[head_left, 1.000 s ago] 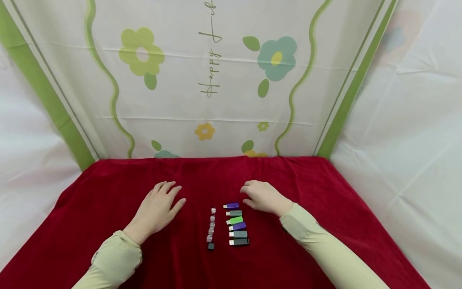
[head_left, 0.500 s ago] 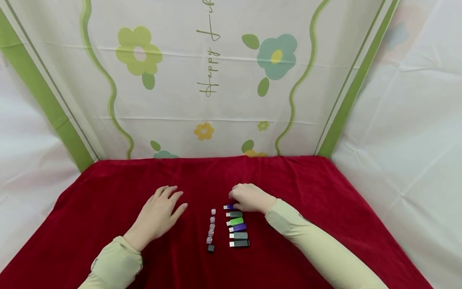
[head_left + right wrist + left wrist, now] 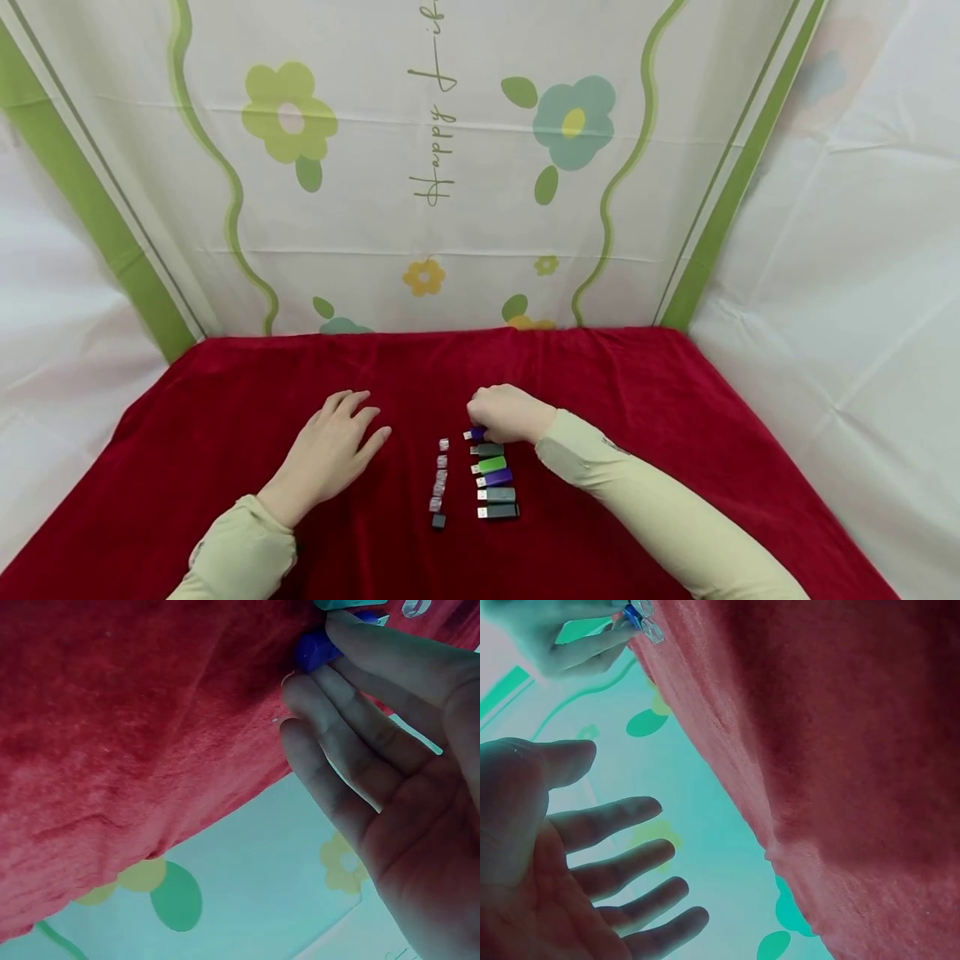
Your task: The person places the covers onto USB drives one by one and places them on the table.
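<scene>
My right hand [image 3: 512, 412] pinches the purple USB flash drive [image 3: 473, 434] at the far end of a column of drives. In the right wrist view, thumb and fingers meet around the drive's purple body [image 3: 316, 651], and its metal plug is partly covered. Below it lie a grey drive [image 3: 491, 450], a green drive [image 3: 491, 465], a second purple drive [image 3: 497, 477], a grey-blue drive [image 3: 498, 495] and a black drive [image 3: 501, 512], plugs facing left. Off to the left, my left hand [image 3: 326, 454] hovers or rests with fingers spread, holding nothing.
Several small clear caps [image 3: 440, 478] form a column left of the drives, with a black cap [image 3: 438, 522] at its near end. Red cloth [image 3: 600, 500] covers the table. A white flowered curtain [image 3: 480, 208] hangs behind.
My right hand has moved left and slightly down onto the far purple flash drive and taken it between thumb and fingers. My left hand has barely shifted.
</scene>
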Available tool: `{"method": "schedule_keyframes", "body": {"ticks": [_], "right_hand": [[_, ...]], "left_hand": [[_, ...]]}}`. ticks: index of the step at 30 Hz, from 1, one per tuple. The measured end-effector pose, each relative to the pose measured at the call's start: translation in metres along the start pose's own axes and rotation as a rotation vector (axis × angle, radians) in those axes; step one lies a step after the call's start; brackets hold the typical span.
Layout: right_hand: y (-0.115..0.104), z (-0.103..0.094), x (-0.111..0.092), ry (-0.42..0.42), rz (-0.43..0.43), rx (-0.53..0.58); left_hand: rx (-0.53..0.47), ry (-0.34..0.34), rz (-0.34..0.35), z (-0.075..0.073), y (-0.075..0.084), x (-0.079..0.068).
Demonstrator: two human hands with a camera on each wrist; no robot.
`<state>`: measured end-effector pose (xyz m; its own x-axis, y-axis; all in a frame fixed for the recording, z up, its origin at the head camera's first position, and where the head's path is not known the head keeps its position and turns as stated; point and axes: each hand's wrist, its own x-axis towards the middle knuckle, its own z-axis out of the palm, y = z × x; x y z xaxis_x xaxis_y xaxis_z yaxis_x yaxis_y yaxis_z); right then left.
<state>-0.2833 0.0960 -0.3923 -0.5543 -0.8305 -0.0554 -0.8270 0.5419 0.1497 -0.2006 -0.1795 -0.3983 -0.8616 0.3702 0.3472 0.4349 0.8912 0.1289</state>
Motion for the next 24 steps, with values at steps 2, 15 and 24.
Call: {"method": "schedule_keyframes", "body": {"ticks": [2, 15, 24], "right_hand": [[-0.001, 0.000, 0.003, -0.016, 0.005, -0.008], [0.004, -0.003, 0.010, -0.019, 0.027, 0.011], [0.009, -0.017, -0.006, 0.145, 0.084, 0.189]], "left_hand": [[0.000, -0.004, 0.002, 0.000, 0.000, 0.000], [0.015, -0.016, 0.050, -0.001, 0.006, 0.006], [-0.007, -0.116, 0.098, 0.007, 0.020, 0.025]]}}
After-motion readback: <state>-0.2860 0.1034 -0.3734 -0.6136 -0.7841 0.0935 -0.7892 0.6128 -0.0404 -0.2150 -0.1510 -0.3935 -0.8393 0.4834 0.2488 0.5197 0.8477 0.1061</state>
